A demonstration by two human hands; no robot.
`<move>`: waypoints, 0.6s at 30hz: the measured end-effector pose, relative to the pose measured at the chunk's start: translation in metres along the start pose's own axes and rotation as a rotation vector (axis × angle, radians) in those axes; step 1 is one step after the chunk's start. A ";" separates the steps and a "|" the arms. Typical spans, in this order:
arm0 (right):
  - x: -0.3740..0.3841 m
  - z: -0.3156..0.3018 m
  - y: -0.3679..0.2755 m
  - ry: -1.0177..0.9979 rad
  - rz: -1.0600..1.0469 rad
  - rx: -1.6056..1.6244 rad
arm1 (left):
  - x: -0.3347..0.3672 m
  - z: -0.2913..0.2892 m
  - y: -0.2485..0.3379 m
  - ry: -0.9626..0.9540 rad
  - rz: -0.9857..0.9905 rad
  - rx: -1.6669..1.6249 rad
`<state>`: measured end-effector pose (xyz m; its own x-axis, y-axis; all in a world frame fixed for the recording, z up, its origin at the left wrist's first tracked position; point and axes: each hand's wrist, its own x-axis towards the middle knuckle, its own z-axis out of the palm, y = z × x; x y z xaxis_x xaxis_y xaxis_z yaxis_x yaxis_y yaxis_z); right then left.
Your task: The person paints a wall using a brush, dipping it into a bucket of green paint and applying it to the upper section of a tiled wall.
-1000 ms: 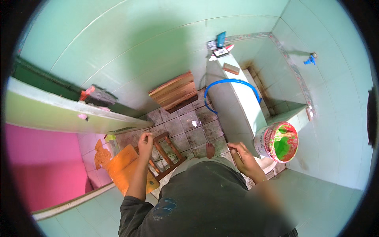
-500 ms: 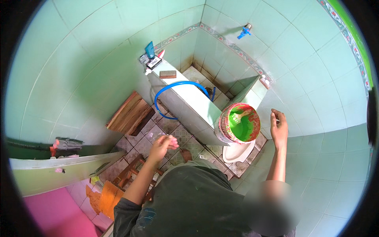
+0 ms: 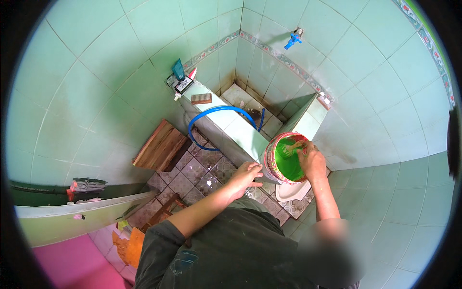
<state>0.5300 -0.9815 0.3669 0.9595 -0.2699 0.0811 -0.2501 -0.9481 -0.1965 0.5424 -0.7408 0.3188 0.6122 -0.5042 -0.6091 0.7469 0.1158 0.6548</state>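
Note:
A paint bucket (image 3: 269, 166), smeared red and white on the outside, stands at the near corner of the tiled ledge with bright green paint (image 3: 288, 166) inside. A pale paintbrush (image 3: 288, 150) leans in it. My right hand (image 3: 314, 164) reaches over the right rim, its fingers closed round the brush's handle end, which they partly hide. Left of the bucket, close to its wall, is my left hand (image 3: 246, 179), fingers apart and nothing in them.
A blue hose (image 3: 211, 112) loops over the ledge (image 3: 239, 132), near a wooden comb (image 3: 201, 98) and toiletries (image 3: 180, 79). Beyond is a tiled basin. A white squat toilet (image 3: 291, 191) lies below the bucket. Wooden boards (image 3: 161, 147) lean at the left wall; a blue tap (image 3: 292, 39) juts out.
My right hand has moved left from beside the wall to the bucket and taken hold of the paintbrush. My left hand has come right, close to the bucket.

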 end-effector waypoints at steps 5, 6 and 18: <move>0.008 0.010 -0.002 -0.054 -0.078 -0.088 | 0.027 -0.001 -0.014 0.001 -0.101 -0.124; 0.009 0.012 0.001 -0.058 -0.086 -0.103 | 0.028 0.001 -0.011 -0.041 -0.095 -0.156; 0.028 0.009 0.009 -0.177 -0.142 0.079 | 0.049 0.012 -0.005 -0.047 0.068 -0.041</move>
<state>0.5557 -0.9961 0.3584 0.9938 -0.0947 -0.0582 -0.1070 -0.9565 -0.2715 0.5659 -0.7763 0.2907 0.6497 -0.5335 -0.5416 0.7146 0.1855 0.6745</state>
